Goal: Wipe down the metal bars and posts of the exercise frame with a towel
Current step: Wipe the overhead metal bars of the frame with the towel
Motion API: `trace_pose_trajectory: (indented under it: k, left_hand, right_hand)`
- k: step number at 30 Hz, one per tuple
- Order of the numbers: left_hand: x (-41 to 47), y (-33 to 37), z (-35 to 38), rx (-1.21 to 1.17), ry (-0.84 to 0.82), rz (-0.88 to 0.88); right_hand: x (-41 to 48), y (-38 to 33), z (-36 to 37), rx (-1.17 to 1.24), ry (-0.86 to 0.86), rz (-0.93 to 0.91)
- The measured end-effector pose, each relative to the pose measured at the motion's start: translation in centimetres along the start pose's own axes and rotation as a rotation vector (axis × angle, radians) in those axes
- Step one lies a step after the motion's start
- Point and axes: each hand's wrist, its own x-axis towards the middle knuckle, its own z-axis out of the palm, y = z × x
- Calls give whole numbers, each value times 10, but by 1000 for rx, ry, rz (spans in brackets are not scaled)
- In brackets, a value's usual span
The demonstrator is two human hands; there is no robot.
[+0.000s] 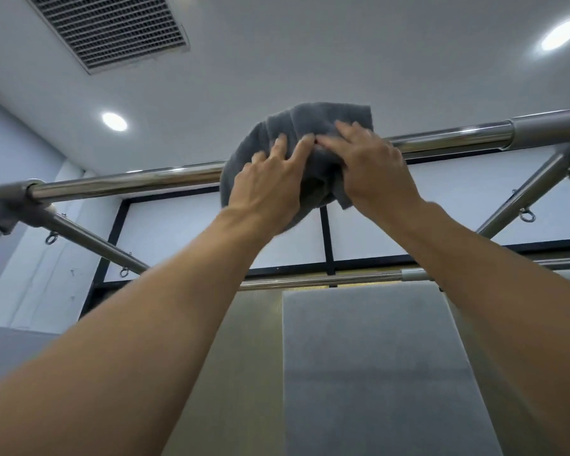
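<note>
Towel (313, 126): grey, bunched; draped over middle of top bar (129, 182), wrapped round the tube, probably to wipe all sides in 1 pass

Left grip (267, 189): pressed on towel from below top bar, fingers spread and near straight, thumb hidden; judged to be clamping cloth against metal

Right grip (372, 172): just beside left grip on top bar, fingers laid flat over towel, not curled so far as visible

Along top bar: bare chrome left to corner joint (4, 202), right to grey sleeve (547, 126)

Below top bar: 2 side rails (96, 240) with eyebolts (51, 239), likely snag points

Above top bar: ceiling vent (112, 31), 2 lights (114, 121)
</note>
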Motion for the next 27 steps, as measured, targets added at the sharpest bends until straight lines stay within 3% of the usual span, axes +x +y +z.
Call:
trace_pose_trajectory:
  k: [2, 6, 10, 15, 18, 21, 25, 27]
  left_hand:
    - [18, -18, 0, -52, -45, -96]
    - [0, -39, 4, 17, 11, -227]
    - [-32, -21, 2, 20, 120, -99]
    - [8, -27, -11, -77, 26, -138]
    - [3, -53, -14, -120, 57, -244]
    - [-30, -64, -7, -54, 121, -177]
    - [-23, -65, -10, -50, 124, -5]
    - [-5, -70, -14, -52, 62, -48]
  right_hand:
    - [23, -24, 7, -9, 0, 77]
    - [18, -60, 18, 65, -96, 22]
    - [-13, -32, 8, 35, -80, -80]
    - [20, -29, 19, 132, 80, 137]
    - [38, -61, 27, 149, 8, 91]
    - [19, -70, 28, 148, -94, 21]
    - [9, -58, 27, 161, 64, 69]
    - [24, -72, 27, 190, 92, 154]
